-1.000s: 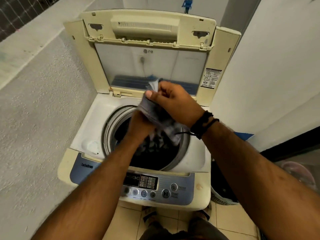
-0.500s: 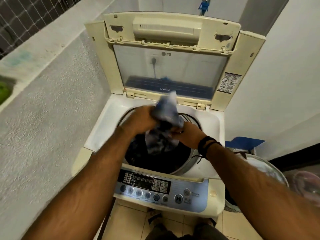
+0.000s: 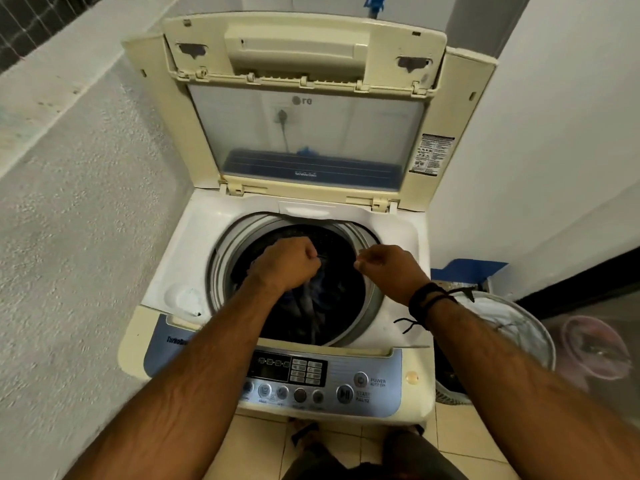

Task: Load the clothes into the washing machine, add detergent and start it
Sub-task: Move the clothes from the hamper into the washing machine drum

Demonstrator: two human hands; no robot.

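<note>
A cream top-loading washing machine (image 3: 173,268) stands with its lid (image 3: 304,133) raised. Both my hands hover over the round drum opening (image 3: 221,258). My left hand (image 3: 287,263) is a closed fist gripping the top of a blue-grey garment (image 3: 311,299), which hangs down into the dark drum onto other clothes. My right hand (image 3: 388,268), with a black cord band at its wrist, sits a little to the right with curled fingers and nothing visible in them. The control panel (image 3: 311,375) with its start button lies below my forearms. No detergent is in view.
A rough grey wall runs close along the left and a white wall along the right. A round laundry basket (image 3: 519,327) stands on the tiled floor right of the machine, beside a blue object (image 3: 467,268). My feet show below the machine's front edge.
The garment, held up high in both hands a second ago, has dropped into the drum. My right hand has come away from it to the right while my left hand followed it down.
</note>
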